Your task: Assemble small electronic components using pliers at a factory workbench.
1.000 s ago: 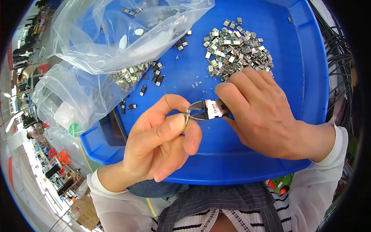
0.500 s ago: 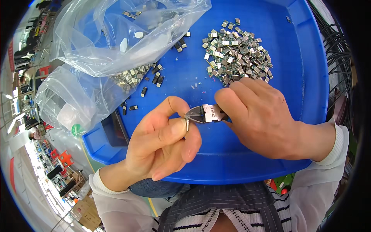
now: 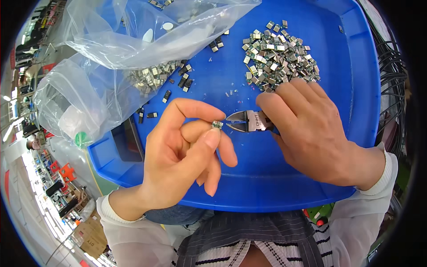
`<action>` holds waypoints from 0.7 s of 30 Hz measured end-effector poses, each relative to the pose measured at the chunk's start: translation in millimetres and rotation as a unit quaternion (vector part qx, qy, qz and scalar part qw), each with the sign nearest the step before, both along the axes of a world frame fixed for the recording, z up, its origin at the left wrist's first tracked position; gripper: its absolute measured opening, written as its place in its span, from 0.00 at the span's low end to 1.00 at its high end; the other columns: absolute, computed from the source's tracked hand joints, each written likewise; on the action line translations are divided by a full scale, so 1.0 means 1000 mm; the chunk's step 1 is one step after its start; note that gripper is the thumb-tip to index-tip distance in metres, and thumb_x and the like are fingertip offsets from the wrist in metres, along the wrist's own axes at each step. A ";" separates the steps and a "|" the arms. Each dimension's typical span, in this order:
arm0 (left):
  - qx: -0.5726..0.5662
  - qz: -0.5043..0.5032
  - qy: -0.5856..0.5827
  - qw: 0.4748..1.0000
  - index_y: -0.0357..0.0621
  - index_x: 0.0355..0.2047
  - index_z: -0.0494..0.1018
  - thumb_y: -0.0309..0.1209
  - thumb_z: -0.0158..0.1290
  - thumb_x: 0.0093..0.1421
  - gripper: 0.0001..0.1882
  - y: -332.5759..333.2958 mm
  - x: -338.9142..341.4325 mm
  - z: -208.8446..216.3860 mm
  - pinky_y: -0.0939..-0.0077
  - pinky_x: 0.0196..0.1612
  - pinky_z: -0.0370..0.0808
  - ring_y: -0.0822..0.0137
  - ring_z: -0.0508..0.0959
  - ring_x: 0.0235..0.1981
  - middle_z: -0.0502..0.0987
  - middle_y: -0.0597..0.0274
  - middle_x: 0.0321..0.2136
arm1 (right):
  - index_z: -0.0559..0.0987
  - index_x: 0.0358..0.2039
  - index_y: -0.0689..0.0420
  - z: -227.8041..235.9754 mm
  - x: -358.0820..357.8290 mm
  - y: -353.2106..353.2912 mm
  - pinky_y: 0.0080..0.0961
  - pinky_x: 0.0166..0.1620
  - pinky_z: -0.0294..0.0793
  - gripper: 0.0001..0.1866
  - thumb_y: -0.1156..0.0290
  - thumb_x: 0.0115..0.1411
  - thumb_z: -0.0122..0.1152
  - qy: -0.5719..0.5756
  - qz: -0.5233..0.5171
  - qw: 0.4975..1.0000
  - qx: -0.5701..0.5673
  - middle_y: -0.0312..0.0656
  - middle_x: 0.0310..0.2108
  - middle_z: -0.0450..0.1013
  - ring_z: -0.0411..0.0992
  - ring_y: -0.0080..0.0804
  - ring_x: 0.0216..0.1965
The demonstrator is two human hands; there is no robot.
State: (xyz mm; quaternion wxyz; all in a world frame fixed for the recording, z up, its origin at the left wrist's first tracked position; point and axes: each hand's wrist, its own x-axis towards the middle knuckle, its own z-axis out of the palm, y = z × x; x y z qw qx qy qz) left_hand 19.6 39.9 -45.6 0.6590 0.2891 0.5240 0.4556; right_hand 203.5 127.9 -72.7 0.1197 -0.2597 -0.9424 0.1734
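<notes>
Between the thumb and fingertips of my left hand [image 3: 178, 153] is a small metal connector with a green circuit board [image 3: 217, 125]. My right hand [image 3: 307, 129] is wrapped round a pair of diagonal cutters [image 3: 255, 121], whose handles are mostly hidden in the palm. The cutter jaws stand apart and point at the connector, with a narrow gap between their tips and it. Beyond my right hand lies a heap of similar bare metal connectors [image 3: 282, 58]. Several black-cased connectors [image 3: 184, 81] are scattered to the left of the heap.
Everything is over a blue plastic tray [image 3: 275, 193] with raised walls. A clear plastic bag [image 3: 151, 58] holding more connectors covers its far left. A dark flat rectangular thing [image 3: 127, 141] lies at the left wall. Black cables [image 3: 391, 75] hang beyond the right wall.
The cutters have come away from the piece in my left hand, and their jaws have parted. That piece is turned so its green circuit board shows.
</notes>
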 end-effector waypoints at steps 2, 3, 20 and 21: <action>-0.001 0.002 0.020 1.000 0.34 0.43 0.58 0.22 0.38 0.61 0.10 0.000 0.002 0.001 0.90 0.08 0.56 0.72 0.66 0.04 0.74 0.48 0.20 | 0.69 0.33 0.57 -0.001 0.000 0.000 0.28 0.33 0.61 0.18 0.79 0.39 0.59 -0.011 -0.001 1.000 0.006 0.39 0.27 0.62 0.61 0.35 0.27; -0.003 0.000 0.023 1.000 0.34 0.43 0.57 0.22 0.37 0.61 0.10 0.001 0.003 0.002 0.90 0.08 0.56 0.72 0.66 0.04 0.74 0.49 0.20 | 0.69 0.33 0.57 -0.001 0.000 0.000 0.27 0.33 0.61 0.17 0.79 0.39 0.59 -0.014 -0.001 1.000 0.010 0.39 0.27 0.62 0.60 0.34 0.27; 0.033 -0.019 0.095 0.995 0.34 0.44 0.56 0.20 0.37 0.61 0.11 -0.001 0.012 -0.001 0.90 0.13 0.62 0.72 0.71 0.09 0.75 0.50 0.22 | 0.69 0.30 0.57 -0.003 0.002 -0.003 0.24 0.31 0.59 0.09 0.76 0.46 0.55 -0.040 -0.023 0.995 0.091 0.37 0.24 0.59 0.57 0.30 0.25; 0.045 -0.019 0.108 0.993 0.34 0.44 0.56 0.20 0.37 0.61 0.11 -0.002 0.012 -0.002 0.90 0.13 0.62 0.72 0.71 0.10 0.75 0.50 0.22 | 0.68 0.29 0.57 -0.003 0.002 -0.004 0.24 0.31 0.59 0.09 0.76 0.46 0.55 -0.044 -0.025 0.994 0.093 0.37 0.24 0.59 0.57 0.30 0.25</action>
